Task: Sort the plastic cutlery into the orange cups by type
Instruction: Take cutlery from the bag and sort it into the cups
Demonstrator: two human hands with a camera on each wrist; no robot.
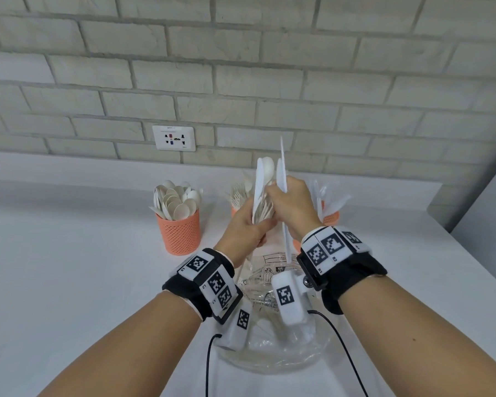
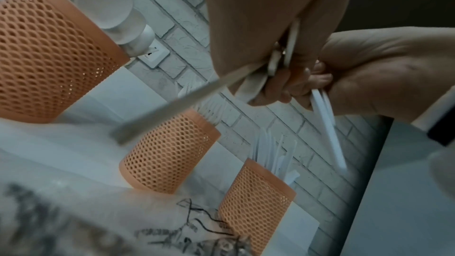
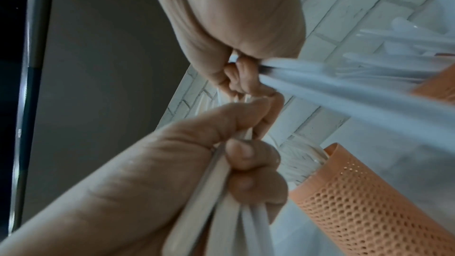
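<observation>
My left hand grips a bunch of mixed white plastic cutlery upright above the counter; a spoon bowl shows at its top. My right hand holds white knives and touches the bunch. In the right wrist view its fingers curl round the knife handles. Three orange mesh cups stand behind: the left cup full of spoons, the middle cup with forks, the right cup with knives. In the head view my hands hide most of the middle and right cups.
A clear printed plastic bag lies on the white counter under my wrists. A brick wall with a socket plate runs behind the cups. A grey panel bounds the counter on the right.
</observation>
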